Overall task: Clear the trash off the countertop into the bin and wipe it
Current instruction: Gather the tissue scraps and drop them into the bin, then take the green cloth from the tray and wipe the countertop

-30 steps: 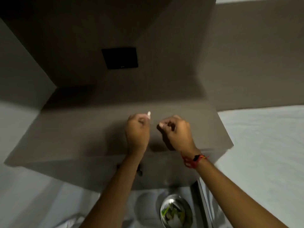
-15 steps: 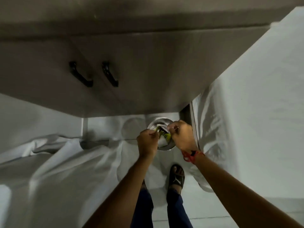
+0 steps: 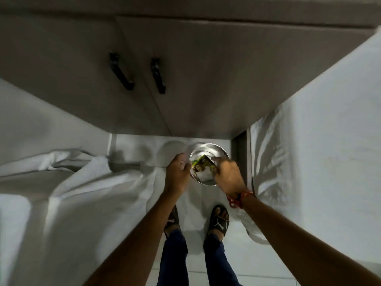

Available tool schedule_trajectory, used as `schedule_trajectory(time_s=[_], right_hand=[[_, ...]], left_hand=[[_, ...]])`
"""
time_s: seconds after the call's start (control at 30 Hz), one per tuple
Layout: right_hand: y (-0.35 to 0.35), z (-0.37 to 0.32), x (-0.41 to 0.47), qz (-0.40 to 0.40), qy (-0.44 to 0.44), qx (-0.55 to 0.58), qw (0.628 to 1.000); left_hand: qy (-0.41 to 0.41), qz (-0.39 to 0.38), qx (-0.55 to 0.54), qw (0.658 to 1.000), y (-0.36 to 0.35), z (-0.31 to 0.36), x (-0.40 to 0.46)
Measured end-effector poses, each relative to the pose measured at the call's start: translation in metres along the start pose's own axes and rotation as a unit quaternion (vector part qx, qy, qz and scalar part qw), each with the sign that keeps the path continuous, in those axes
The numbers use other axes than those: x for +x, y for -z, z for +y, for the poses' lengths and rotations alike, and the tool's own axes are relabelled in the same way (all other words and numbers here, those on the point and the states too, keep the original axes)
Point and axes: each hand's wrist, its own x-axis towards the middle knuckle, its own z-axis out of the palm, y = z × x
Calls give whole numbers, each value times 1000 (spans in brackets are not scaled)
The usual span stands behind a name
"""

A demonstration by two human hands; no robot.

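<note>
A round steel bin [image 3: 208, 147] stands on the floor in front of the cabinet, holding green wrappers and white paper [image 3: 203, 168]. My left hand [image 3: 176, 173] hovers at the bin's left rim with its fingers curled in; nothing shows in it. My right hand [image 3: 228, 174], with a red thread at the wrist, is over the bin's right side, back toward me and fingers pointing down into it. Whatever those fingertips hold is hidden. The countertop is out of view.
A grey cabinet [image 3: 206, 83] with two black handles [image 3: 121, 74] rises behind the bin. White sheets drape bulky shapes on the left [image 3: 78, 195] and right [image 3: 321, 141]. My feet in black sandals [image 3: 219, 221] stand on the pale tiled floor just short of the bin.
My view has swung down from the countertop to the floor. Both hands dropped from the counter edge to the bin and now sit at its two sides.
</note>
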Motion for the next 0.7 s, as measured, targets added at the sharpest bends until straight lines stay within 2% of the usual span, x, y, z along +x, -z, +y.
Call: schedule_trajectory(time_s=[0.1, 0.23, 0.37, 0.47, 0.57, 0.63, 0.7], right_hand=[[19, -63, -16, 19, 112, -21, 993], [35, -170, -43, 6, 276, -30, 961], [28, -284, -85, -12, 454, -30, 890], [14, -349, -121, -45, 570, -65, 818], [-2, -379, -146, -67, 614, -99, 780], [-9, -384, -157, -89, 621, -134, 767], [-14, -381, -162, -97, 625, -157, 758]], left_hand=[[-68, 53, -5, 996, 64, 29, -33], [-126, 224, 46, 965, 165, 66, -84], [-86, 393, 71, 913, 264, 60, -141], [8, 474, 125, 871, 317, 20, -184], [148, 435, 123, 880, 334, -33, -213], [231, 340, 145, 900, 329, -67, -225], [265, 247, 188, 913, 318, -94, -232]])
